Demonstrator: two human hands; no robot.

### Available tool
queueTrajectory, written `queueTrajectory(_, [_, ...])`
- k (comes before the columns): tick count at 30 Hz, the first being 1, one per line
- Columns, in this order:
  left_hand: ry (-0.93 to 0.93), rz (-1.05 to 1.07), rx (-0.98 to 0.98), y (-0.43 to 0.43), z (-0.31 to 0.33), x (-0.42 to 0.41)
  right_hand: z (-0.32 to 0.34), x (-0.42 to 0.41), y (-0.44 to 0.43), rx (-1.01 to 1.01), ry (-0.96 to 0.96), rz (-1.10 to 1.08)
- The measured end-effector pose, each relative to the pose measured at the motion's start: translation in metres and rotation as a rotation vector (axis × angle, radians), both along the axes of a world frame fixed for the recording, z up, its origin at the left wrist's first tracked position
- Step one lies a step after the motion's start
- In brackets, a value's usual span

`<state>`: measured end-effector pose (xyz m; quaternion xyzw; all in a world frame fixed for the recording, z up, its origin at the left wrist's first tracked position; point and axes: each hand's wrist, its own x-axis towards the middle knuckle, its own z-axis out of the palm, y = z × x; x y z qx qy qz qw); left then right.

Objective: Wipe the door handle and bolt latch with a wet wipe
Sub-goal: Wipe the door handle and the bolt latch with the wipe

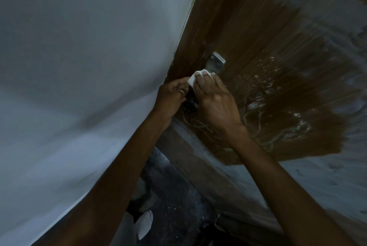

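Closest to us are our two hands, side by side and touching the same wet wipe (191, 81). Right hand (216, 102) has its fingers wrapped over the wipe, pressing it onto the door handle (216, 63) just below the metal top plate. Left hand (171, 95) is curled at the wipe's left edge; we can't tell if it's actually gripping. Behind that are the brown door (278, 47) and the white wall (89, 57) on the left
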<state>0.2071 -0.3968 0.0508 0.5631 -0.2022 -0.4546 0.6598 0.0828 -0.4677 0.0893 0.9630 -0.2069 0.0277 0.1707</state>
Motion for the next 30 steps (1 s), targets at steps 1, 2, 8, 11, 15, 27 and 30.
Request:
queueTrajectory(1, [0.007,-0.003,0.005,0.000,0.000,0.001,-0.001,-0.006,-0.001,-0.022,0.026,0.011])
queueTrajectory(2, [0.021,-0.003,0.009,0.000,0.000,0.001,-0.001,-0.013,-0.001,-0.046,0.042,0.020])
queueTrajectory(8, [-0.008,-0.019,0.007,-0.005,0.002,-0.006,0.004,-0.057,-0.004,-0.117,0.049,0.060])
queueTrajectory(11, [-0.020,-0.001,0.003,-0.007,0.003,-0.007,0.015,-0.080,0.006,-0.028,0.034,-0.057])
queueTrajectory(15, [-0.078,0.019,-0.017,-0.010,0.005,-0.006,0.030,-0.073,0.017,0.127,-0.217,-0.135])
queueTrajectory(27, [-0.215,0.024,-0.016,-0.014,0.003,-0.003,0.018,0.027,-0.003,0.170,-0.331,-0.185])
queueTrajectory(30, [-0.188,0.030,-0.001,-0.015,0.002,-0.002,0.022,0.018,0.000,0.141,-0.290,-0.259])
